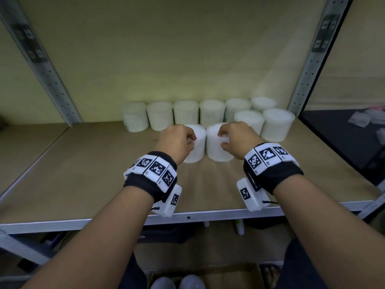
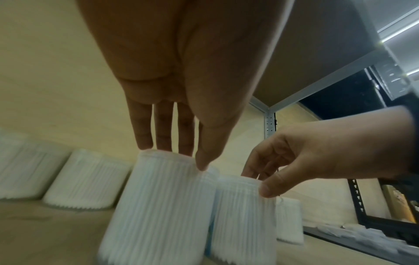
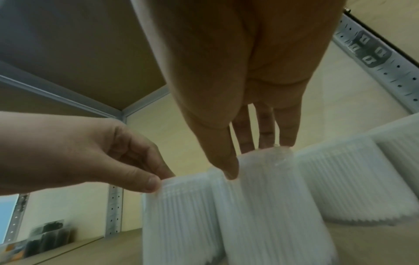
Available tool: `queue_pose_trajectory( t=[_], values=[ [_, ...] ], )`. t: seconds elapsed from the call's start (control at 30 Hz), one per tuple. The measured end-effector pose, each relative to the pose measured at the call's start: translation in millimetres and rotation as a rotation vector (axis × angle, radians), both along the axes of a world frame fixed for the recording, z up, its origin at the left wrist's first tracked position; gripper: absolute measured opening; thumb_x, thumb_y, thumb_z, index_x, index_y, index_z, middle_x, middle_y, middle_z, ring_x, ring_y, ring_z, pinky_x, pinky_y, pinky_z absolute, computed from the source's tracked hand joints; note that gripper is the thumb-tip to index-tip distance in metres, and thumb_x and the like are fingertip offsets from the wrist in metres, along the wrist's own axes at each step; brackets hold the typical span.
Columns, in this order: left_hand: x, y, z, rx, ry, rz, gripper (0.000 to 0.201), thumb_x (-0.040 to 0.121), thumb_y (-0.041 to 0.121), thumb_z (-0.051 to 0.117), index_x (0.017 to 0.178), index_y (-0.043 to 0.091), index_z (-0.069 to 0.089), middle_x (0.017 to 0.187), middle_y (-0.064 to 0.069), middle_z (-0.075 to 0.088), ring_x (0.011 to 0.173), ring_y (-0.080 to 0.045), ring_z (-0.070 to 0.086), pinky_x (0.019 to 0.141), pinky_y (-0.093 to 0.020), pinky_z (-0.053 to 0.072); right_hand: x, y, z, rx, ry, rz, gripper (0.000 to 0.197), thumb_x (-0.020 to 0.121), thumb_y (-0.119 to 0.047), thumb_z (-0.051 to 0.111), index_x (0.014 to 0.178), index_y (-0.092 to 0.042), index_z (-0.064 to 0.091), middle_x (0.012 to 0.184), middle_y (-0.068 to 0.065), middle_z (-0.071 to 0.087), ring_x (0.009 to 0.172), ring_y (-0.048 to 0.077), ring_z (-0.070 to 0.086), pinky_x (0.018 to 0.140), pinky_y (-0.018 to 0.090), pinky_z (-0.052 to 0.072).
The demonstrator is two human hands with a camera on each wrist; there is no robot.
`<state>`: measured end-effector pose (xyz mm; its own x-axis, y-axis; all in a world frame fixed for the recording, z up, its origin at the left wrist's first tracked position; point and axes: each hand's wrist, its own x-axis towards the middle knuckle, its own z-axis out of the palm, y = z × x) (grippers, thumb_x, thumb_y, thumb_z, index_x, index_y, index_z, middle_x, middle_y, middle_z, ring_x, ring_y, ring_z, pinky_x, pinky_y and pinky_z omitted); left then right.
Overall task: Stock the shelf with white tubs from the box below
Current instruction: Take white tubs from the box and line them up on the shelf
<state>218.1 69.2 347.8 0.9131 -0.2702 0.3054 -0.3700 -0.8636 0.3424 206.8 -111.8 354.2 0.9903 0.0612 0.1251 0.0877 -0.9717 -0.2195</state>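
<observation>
Two ribbed white tubs stand side by side on the shelf board [image 1: 83,184]. My left hand [image 1: 191,138] grips the left tub [image 1: 196,152] by its top rim. In the left wrist view the hand [image 2: 181,157] has its thumb on the tub's [image 2: 158,206] near rim and its fingers on the far rim. My right hand [image 1: 221,140] holds the right tub [image 1: 215,151] the same way. The right wrist view shows it [image 3: 248,158] on that tub [image 3: 272,206]. The two tubs touch or nearly touch. Below the shelf, the cardboard box [image 1: 229,274] holds two more tubs [image 1: 177,283].
Several white tubs [image 1: 185,113] stand in a row along the back wall, with two more [image 1: 277,124] in front at the right. Grey perforated uprights [image 1: 308,80] frame the bay. A dark surface [image 1: 343,138] with small packets lies to the right. Bare board extends left and in front.
</observation>
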Motion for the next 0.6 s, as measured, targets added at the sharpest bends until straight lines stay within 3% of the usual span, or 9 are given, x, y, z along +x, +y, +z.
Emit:
queue_pose_trajectory(
  t=[0.13,0.6],
  values=[
    [23,-2,0,-0.013,0.030,0.003,0.019,0.088,0.018,0.060,0.104,0.018,0.072,0.112,0.001,0.071,0.105,-0.016,0.064,0.092,-0.028,0.049,23,3,0,-0.045,-0.021,-0.013,0.035,0.089,-0.013,0.055,0.124,-0.015,0.060,0.124,0.007,0.062,0.116,0.027,0.054,0.093,0.029,0.043],
    [72,-3,-3,-0.055,0.035,0.006,0.021,0.087,0.019,0.060,0.105,0.019,0.072,0.111,0.003,0.071,0.104,-0.016,0.064,0.091,-0.027,0.048,68,14,-9,-0.204,-0.071,-0.030,0.033,0.088,-0.003,0.046,0.117,-0.010,0.060,0.110,0.013,0.062,0.103,0.031,0.053,0.080,0.033,0.041]
  ],
)
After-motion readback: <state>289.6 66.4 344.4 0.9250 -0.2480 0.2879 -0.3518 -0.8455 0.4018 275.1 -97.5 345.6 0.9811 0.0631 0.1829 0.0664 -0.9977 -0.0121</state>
